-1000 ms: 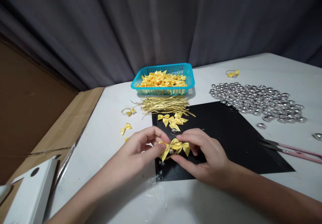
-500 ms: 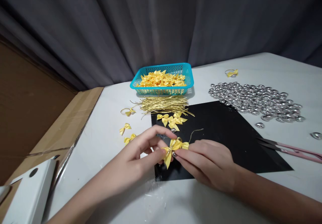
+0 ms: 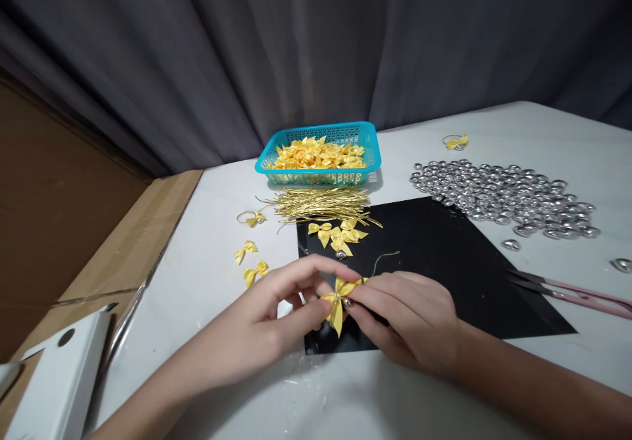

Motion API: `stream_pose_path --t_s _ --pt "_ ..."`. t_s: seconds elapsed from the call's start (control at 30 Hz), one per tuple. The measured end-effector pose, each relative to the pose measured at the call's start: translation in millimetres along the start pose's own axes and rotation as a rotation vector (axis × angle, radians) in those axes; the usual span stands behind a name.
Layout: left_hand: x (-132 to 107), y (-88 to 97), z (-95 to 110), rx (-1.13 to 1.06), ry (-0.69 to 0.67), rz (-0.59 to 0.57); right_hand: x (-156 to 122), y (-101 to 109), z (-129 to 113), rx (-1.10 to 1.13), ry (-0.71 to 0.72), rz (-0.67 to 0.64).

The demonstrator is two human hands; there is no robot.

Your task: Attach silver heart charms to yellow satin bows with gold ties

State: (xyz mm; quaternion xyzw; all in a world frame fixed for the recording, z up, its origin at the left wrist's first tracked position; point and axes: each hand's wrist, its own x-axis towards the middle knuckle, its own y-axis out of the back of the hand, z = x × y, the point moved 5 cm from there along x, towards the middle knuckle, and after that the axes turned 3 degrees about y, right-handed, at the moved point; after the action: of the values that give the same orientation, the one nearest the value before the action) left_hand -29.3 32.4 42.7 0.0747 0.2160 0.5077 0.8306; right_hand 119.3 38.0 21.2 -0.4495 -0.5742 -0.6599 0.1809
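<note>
My left hand (image 3: pixel 291 308) pinches a yellow ribbon bow (image 3: pixel 336 309) between thumb and fingers, over the near edge of the black sheet (image 3: pixel 444 282). Across the bow's middle runs a gold cord, and a small silver bead (image 3: pixel 347 302) shows beside it. My right hand (image 3: pixel 407 315) is closed at the bow's right side, its fingertips on the ribbon and cord. A thin loose end of the gold cord (image 3: pixel 382 257) sticks up behind the right fingers. Just beyond lie several yellow bows (image 3: pixel 340 234) and a silver heart bead (image 3: pixel 340 254).
A blue basket (image 3: pixel 316 172) of yellow bows stands at the back, with gold cords (image 3: pixel 323 204) before it. Silver heart beads (image 3: pixel 503 193) spread at right, near pink-handled scissors (image 3: pixel 567 292). Cord loops with bows (image 3: pixel 255 218) lie left and back right. Cardboard (image 3: pixel 123 249) borders the left.
The bow has turned and shifted slightly right in my fingers. My left index finger has moved right, reaching the right hand's fingertips. The gold loop on top is now mostly covered.
</note>
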Motion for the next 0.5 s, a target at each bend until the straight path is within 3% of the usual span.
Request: stream_pose_path --t_s 0.17,0.37,0.5 --pt "-0.7 -1.9 -0.4 0.087 0.014 -0.01 -0.6 -1.6 2.0 0.061 -0.059 -0.018" --pt "3.6 0.6 -2.7 0.123 0.041 0.107 1.1 -4.3 5.8 0.227 -0.126 -0.049" --pt "6.1 2.2 -3.1 0.138 0.07 0.122 -0.7 -8.8 8.0 0.324 -0.169 -0.091"
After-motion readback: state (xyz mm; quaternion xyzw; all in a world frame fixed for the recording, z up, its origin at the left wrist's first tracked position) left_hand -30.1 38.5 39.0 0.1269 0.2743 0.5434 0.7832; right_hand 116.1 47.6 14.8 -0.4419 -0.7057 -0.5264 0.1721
